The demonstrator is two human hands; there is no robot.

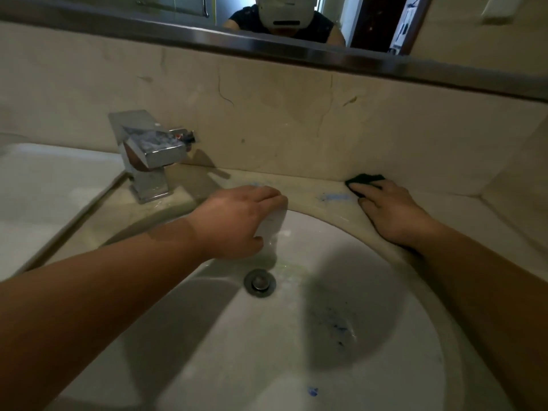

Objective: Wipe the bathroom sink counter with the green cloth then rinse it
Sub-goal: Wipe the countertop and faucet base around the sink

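The green cloth (365,178) is pressed against the counter (308,188) beneath the right hand's (394,215) flat fingertips, not pinched. It is judged soft, light and limp, best bunched from its edge beyond the fingertips. The left hand (237,221) is rested loosely, empty, on the sink rim (332,218).

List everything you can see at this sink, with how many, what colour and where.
green cloth: one, dark green, back of counter by the wall, partly covered
counter: one, beige, around the basin
blue smear: one, blue, on counter left of the cloth
basin: one, white, centre
drain stopper: one, grey metal, basin bottom
faucet: one, chrome, counter back left
mirror: one, steel-edged, above the wall
left hand: one, resting on basin's rear rim
right hand: one, pressing the cloth
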